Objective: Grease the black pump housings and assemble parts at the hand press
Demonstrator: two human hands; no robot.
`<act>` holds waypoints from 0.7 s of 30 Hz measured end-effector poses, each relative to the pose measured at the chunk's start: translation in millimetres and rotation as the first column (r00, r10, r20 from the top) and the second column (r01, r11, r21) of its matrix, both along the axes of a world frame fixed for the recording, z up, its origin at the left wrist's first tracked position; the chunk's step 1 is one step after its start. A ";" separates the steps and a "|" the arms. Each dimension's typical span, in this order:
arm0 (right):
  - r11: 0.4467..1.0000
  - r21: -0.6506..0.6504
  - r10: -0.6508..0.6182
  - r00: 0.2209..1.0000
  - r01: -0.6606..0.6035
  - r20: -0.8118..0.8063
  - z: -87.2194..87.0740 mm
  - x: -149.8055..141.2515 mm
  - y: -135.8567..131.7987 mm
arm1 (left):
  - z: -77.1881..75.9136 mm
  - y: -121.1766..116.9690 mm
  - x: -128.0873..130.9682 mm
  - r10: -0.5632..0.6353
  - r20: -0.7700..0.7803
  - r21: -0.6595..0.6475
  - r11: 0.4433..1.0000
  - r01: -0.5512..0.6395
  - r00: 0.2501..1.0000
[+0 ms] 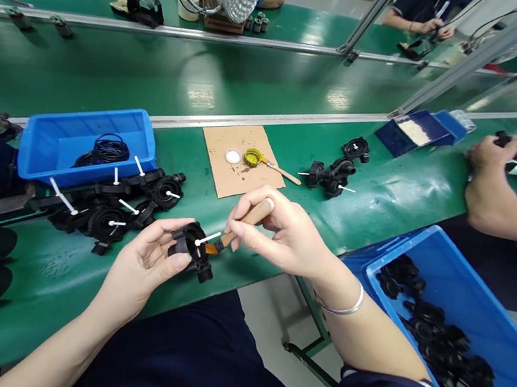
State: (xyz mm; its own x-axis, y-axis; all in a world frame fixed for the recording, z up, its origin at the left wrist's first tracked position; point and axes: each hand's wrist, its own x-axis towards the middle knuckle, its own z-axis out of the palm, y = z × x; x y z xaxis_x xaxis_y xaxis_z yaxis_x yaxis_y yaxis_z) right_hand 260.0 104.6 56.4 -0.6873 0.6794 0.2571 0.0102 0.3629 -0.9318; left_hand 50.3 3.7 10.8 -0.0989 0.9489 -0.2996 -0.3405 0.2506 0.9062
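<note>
In my left hand (147,257) is a round black plastic pump housing (188,238), gripped between thumb and fingers above the bench's near edge. A thin white shaft (207,238) sticks up from its middle. My right hand (282,228) pinches the wooden handle of a small brush (259,212). The brush's orange-brown bristles point down at the housing's inside rim and appear to touch it. Beyond my hands, a piece of cardboard (221,177) carries a small yellow cup (252,157), a white round lid (233,157) and a second wooden-handled brush (285,172).
Left are a blue bin (92,117) with black rings (108,150) and a pile of black housings (108,220). More housings (334,175) lie right of the cardboard. A large blue crate (435,241) of black parts stands at my right, near a co-worker's hands (496,152).
</note>
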 end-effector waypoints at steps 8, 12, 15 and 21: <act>0.992 -0.023 -0.129 0.984 0.128 -0.122 -7.0 -6.7 -4.1 | 3.0 -4.7 -1.3 0.014 -0.073 0.041 0.999 -0.011 0.997; 0.993 -0.020 -0.117 0.985 0.115 -0.124 -5.2 -7.5 -7.2 | 7.8 -6.1 1.2 0.075 -0.087 0.068 0.995 -0.070 0.993; 0.992 -0.080 -0.102 0.989 0.094 -0.106 -2.8 -6.2 -12.1 | 8.9 -7.8 4.0 0.134 -0.088 0.096 0.988 -0.125 0.987; 0.967 -0.253 -0.075 0.987 0.037 -0.140 -4.4 -5.8 -21.9 | 2.3 -10.0 3.1 0.172 -0.123 0.282 0.950 -0.131 0.977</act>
